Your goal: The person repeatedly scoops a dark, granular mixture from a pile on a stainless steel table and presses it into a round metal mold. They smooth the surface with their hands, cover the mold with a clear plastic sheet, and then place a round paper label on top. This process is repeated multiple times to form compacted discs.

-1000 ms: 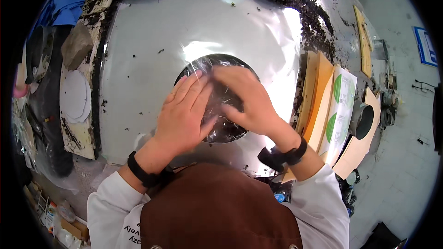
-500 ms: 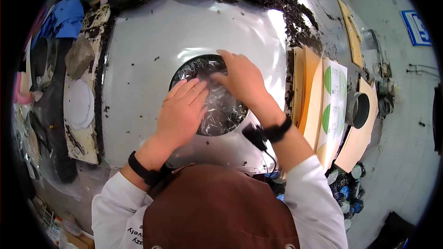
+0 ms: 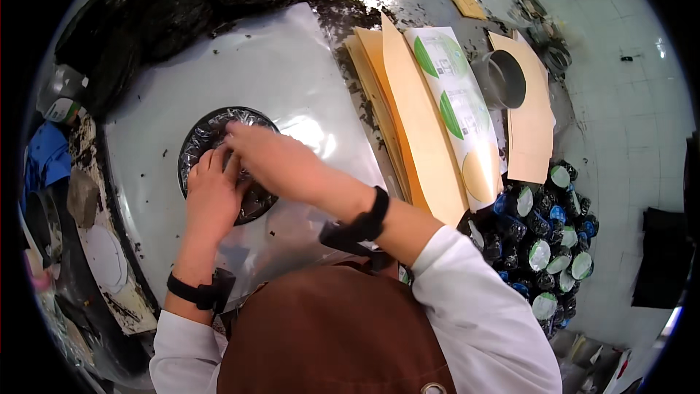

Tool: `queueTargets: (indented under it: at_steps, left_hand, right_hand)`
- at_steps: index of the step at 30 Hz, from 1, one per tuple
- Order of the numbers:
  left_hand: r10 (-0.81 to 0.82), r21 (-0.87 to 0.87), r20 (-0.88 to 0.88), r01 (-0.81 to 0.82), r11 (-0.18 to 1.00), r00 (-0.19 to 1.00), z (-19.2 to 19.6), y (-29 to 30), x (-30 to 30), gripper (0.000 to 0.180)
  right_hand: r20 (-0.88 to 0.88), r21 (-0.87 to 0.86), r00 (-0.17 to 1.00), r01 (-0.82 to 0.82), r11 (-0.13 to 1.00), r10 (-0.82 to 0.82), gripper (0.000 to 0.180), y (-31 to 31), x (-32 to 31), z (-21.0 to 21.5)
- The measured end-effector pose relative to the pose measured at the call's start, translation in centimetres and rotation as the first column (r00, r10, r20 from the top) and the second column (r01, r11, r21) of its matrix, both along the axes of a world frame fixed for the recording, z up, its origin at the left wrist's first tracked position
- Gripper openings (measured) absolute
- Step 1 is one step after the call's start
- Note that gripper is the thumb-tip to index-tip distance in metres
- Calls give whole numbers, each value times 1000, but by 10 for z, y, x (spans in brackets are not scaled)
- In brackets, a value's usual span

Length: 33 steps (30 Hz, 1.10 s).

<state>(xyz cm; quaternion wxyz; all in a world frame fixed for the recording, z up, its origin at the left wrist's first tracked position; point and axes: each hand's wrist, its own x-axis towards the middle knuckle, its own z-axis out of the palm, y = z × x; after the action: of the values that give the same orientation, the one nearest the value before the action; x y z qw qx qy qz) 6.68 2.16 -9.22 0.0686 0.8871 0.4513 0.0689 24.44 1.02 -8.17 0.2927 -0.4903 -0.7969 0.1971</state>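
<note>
A round, dark-rimmed mould [image 3: 181, 164] sits on a shiny metal sheet [image 3: 142, 149], lined with crinkled clear plastic film [image 3: 195, 144]. Dark material shows through the film near its lower edge. My left hand [image 3: 211, 201] rests over the mould's near left part, its fingers somewhat apart on the film. From the right, my right hand [image 3: 270, 160] reaches across, close against the left fingers. One right fingertip lies near the mould's far side; the other right fingers are bent under and mostly hidden, so whether they pinch the film is unclear.
Right of the sheet stand tan card sheets [image 3: 419, 117] and printed white-green paper [image 3: 452, 98]. Beyond are a metal ring [image 3: 504, 80] and a heap of dark wrapped bundles [image 3: 543, 252]. Dark leafy masses [image 3: 171, 18] line the far edge. Left lie a grey block [image 3: 85, 198] and white discs [image 3: 108, 259].
The whole view has swung to the right, so the mould appears farther left. My right hand has come in closer to my left, its fingers now bent rather than stretched out.
</note>
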Motion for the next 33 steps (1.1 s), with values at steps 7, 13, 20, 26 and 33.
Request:
queueTargets:
  at_steps: [7,13,20,26,33]
  left_hand:
    - [27,-55,-42,-30,998,999,9,-5,2,58]
    - [47,-12,26,-47,999,999,7,-8,-1,53]
    - [48,-18,66,-47,999,997,6,-8,-3,53]
    - [14,-30,104,-11,999,995,11,-4,0,52]
    - [27,-48,152,-20,999,988,10,-5,-6,49]
  right_hand:
    - [820,71,280,815,575,-499,34,-79,274,-15]
    - [936,219,86,620,754,-343,12,-82,312,-70]
    - [764,89,334,793,602,-552,32,-83,319,-24]
    - [563,-74,493,830,553,-664,29,-90,378,-27]
    - [-191,69,740,666,743,-645,17,-78,236,227]
